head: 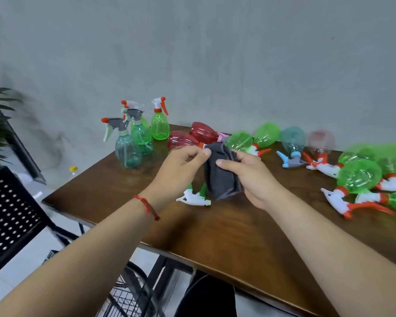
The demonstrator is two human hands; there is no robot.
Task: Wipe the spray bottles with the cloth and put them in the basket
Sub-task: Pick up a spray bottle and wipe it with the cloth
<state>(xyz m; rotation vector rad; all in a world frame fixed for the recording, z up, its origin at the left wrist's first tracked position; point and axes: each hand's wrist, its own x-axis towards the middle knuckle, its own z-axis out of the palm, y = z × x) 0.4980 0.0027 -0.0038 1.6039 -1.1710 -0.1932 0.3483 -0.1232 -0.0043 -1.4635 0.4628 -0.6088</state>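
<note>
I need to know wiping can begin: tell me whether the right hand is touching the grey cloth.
Touching. In the head view the right hand grips the grey cloth, its thumb pressed on the front.

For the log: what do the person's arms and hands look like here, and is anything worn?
No sleeves or gloves are in view; both arms are bare up to the frame's edge. The left hand has a thin red string bracelet tied round its wrist. The right hand shows no watch, ring or band.
</note>
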